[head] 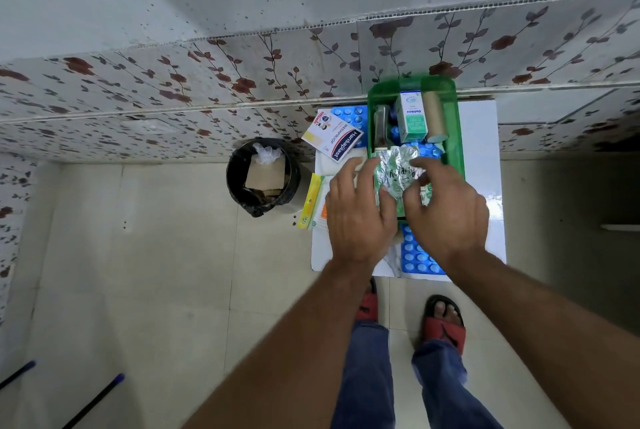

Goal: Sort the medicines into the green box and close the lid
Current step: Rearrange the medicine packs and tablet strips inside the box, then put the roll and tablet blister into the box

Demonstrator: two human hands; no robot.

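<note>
Readable text: "Hansaplast WASHPROOF" on the white pack lying on the bench just left of the green box; "Optibex" on the white-green carton inside the box. Handwriting on the foil strip is too blurred to read.

Your left hand and right hand both pinch the crumpled foil strip over the box's near end. Each grip is clamped on the foil, fingers curled on its edges.

The box's long axis runs near-to-far, far end by the flowered wall. Inside: the carton, a cardboard tube on its right, a dark bottle on its left, blue blister packs.

More blue blisters lie on the bench under your wrists. Yellow-edged sachet overhangs the left bench edge. Black bin stands on the floor, left.
</note>
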